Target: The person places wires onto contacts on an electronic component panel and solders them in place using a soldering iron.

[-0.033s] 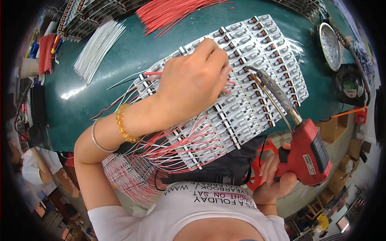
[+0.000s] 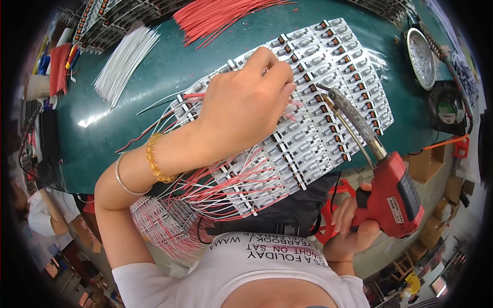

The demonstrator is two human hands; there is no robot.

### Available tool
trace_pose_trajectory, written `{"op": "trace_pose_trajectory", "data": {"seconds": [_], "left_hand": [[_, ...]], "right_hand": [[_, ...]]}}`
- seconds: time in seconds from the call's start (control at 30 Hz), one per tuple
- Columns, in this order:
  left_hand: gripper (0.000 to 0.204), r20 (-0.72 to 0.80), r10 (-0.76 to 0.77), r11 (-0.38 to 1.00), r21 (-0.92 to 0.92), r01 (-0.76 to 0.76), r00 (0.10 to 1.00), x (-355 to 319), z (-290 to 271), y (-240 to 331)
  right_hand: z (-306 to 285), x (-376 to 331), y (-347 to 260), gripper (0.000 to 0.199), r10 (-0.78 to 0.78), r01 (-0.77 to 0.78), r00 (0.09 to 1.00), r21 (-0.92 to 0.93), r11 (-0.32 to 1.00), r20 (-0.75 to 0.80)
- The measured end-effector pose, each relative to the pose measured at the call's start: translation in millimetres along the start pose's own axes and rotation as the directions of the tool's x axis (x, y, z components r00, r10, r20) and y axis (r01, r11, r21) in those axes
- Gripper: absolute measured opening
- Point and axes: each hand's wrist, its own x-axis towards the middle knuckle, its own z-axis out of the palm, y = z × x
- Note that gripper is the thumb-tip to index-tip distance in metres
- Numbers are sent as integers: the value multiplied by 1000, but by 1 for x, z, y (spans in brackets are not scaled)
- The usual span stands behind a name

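a person leans over a dark green table [image 2: 154, 77], seen from above through a fisheye lens. the left hand [image 2: 244, 102] rests on a white panel [image 2: 328, 87] of small circuit boards laid in rows across the table's middle, reaching to its near edge. its fingers are curled together with the tips pressed down near a red wire [image 2: 192, 95]; the hand covers whatever they pinch, so i cannot tell if they grip it. two bracelets [image 2: 154, 159] circle that wrist.

the right hand [image 2: 354, 226] is wrapped around the grip of a red soldering gun [image 2: 393, 192], fingers closed on it. its metal tip [image 2: 328, 93] points up-left and meets the panel just beside the left fingertips.

many red and white wires [image 2: 241, 185] trail off the panel's near edge, over the person's lap. a white wire bundle [image 2: 123, 64] lies far left, a red wire bundle [image 2: 221, 15] at the far edge. a round metal dish [image 2: 421, 56] and a small black fan [image 2: 449, 110] sit at the right.
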Motion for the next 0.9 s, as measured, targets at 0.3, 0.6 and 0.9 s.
{"op": "trace_pose_trajectory", "data": {"seconds": [0.3,0.6,0.9], "left_hand": [[9,4,41,999,13,-41,999,1,-14,5],[11,-50,83,989,128,-76,995,-6,-3,11],[15,-77,62,992,117,-53,995,-8,6,6]], "right_hand": [[-6,-6,-1,82,-12,13,998,24,1000,-60],[-10,-13,6,85,2,2,998,68,998,-62],[-6,-11,10,76,29,-30,999,-37,999,-28]]}}
